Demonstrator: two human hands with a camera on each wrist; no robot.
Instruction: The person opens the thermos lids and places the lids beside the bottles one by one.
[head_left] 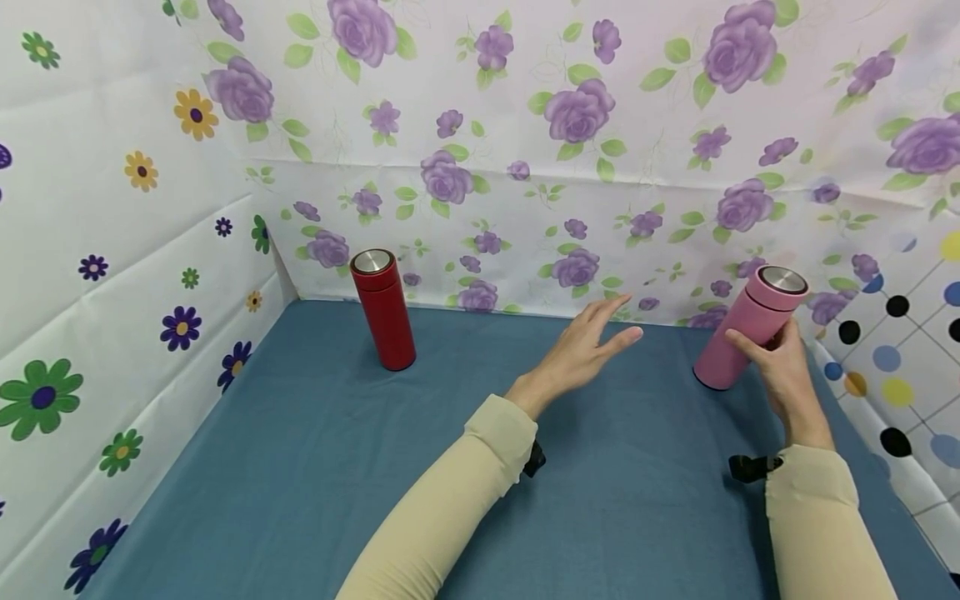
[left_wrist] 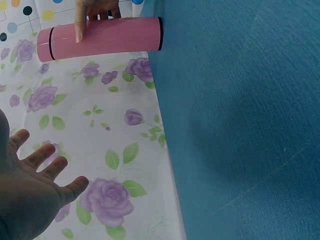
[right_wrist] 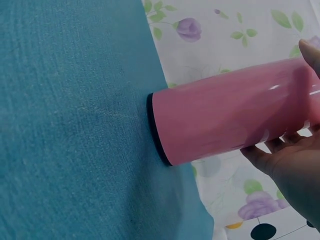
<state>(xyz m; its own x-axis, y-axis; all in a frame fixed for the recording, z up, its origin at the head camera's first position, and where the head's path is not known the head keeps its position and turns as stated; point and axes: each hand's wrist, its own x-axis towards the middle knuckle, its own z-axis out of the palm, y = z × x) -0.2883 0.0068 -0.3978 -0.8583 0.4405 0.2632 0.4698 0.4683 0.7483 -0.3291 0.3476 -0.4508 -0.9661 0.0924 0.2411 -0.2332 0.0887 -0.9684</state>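
- The right hand [head_left: 789,379] grips the pink bottle [head_left: 751,319] around its body.
- This bottle is at the right of the table [head_left: 300,467]; I cannot tell whether its base touches.
- The left hand [head_left: 576,354] hovers between the bottles, fingers spread.
- The red bottle [head_left: 386,317] stands back left.

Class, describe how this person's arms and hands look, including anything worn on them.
The left sleeve and right sleeve are plain pale beige, each ending in a wide cuff. Small black devices show at both wrists. The left hand and right hand wear no gloves.
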